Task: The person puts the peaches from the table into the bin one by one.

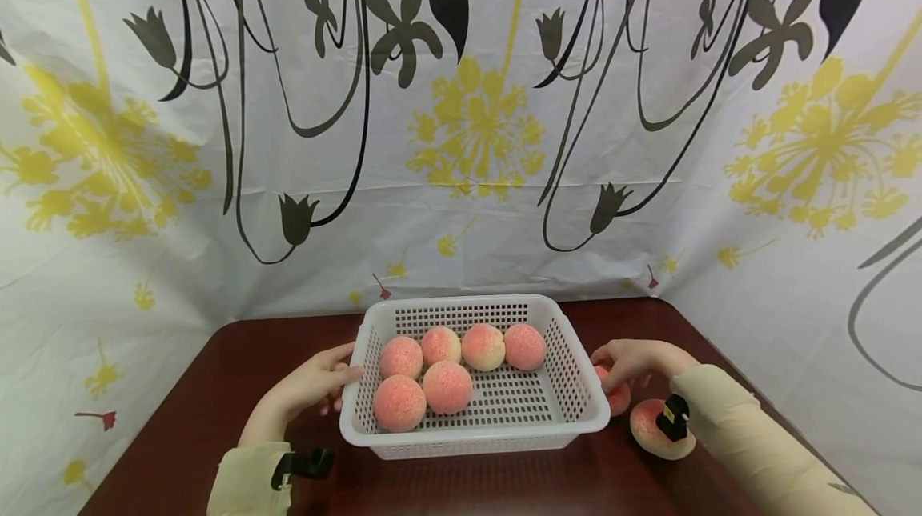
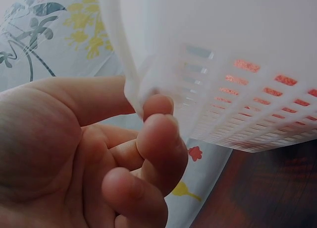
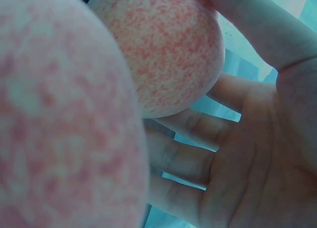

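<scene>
A white slotted plastic basket stands on the dark table, with several pink and cream peaches toward its left and back. My left hand grips the basket's left rim; in the left wrist view its fingers curl under the rim's edge. Just outside the basket's right wall, my right hand holds a peach, its thumb on one side and fingers on the other, as the right wrist view shows. Another peach lies nearer, below the right wrist, and looms large at the left of that view.
The dark red-brown table has rounded back corners. A white sheet with yellow and grey flower prints hangs behind it and along both sides, close to the table edges.
</scene>
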Demonstrator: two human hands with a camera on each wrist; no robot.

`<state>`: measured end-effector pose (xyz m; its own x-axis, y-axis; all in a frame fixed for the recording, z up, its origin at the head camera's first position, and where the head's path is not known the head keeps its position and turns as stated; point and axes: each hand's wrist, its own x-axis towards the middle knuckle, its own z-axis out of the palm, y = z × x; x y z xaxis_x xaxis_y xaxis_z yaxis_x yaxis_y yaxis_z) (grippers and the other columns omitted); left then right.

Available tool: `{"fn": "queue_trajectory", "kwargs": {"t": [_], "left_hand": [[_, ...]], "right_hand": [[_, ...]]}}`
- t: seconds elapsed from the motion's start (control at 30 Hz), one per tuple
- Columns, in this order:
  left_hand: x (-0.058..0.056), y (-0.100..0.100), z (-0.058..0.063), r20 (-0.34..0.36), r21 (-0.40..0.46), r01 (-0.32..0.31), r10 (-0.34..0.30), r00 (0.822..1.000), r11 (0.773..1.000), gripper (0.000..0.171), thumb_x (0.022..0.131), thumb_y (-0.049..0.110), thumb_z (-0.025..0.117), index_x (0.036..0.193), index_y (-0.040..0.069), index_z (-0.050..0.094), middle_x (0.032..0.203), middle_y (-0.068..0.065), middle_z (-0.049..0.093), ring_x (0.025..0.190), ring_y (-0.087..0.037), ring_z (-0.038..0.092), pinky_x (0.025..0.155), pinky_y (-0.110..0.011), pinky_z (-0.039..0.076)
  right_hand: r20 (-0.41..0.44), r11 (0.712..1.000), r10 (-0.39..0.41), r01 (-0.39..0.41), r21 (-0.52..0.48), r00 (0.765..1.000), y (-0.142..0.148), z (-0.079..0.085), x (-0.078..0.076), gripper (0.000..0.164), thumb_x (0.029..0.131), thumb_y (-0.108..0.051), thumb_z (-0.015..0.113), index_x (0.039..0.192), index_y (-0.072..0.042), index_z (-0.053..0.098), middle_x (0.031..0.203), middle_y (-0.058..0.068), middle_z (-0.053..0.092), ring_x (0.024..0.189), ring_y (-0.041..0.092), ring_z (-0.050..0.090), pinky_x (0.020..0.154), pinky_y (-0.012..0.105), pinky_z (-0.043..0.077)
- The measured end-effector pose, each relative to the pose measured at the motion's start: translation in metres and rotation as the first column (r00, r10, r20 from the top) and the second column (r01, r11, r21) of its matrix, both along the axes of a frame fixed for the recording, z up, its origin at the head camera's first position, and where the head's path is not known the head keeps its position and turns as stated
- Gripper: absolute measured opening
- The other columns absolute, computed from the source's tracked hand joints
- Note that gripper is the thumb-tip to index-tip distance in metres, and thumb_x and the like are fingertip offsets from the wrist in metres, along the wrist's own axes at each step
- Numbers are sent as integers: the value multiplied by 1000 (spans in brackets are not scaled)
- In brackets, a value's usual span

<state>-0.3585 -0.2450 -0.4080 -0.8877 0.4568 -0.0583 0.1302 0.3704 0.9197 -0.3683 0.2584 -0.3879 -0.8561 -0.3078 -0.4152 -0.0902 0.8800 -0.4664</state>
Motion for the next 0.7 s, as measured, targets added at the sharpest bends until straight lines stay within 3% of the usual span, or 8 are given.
{"fn": "queue_trajectory", "kwargs": {"t": [0.37, 0.7], "left_hand": [[0, 0, 0, 8, 10, 10, -10, 1000, 1000, 62, 88, 26, 54, 139, 8, 23, 66, -11, 56, 46, -18, 48, 38, -28, 39], [0, 0, 0, 3, 1, 10, -10, 1000, 1000, 61, 89, 26, 53, 139, 8, 23, 65, -10, 56, 46, -17, 47, 39, -28, 39]], "right_hand": [[-18, 1000, 8, -8, 1, 1000, 0, 4, 3, 40, 69, -25, 71, 106, -15, 59, 97, 3, 55, 72, 19, 55, 60, 42, 48], [-48, 1000, -10, 9, -26, 999, 3, 19, 5, 40, 71, -30, 72, 106, -14, 59, 98, 3, 55, 78, 19, 55, 59, 41, 48]]}}
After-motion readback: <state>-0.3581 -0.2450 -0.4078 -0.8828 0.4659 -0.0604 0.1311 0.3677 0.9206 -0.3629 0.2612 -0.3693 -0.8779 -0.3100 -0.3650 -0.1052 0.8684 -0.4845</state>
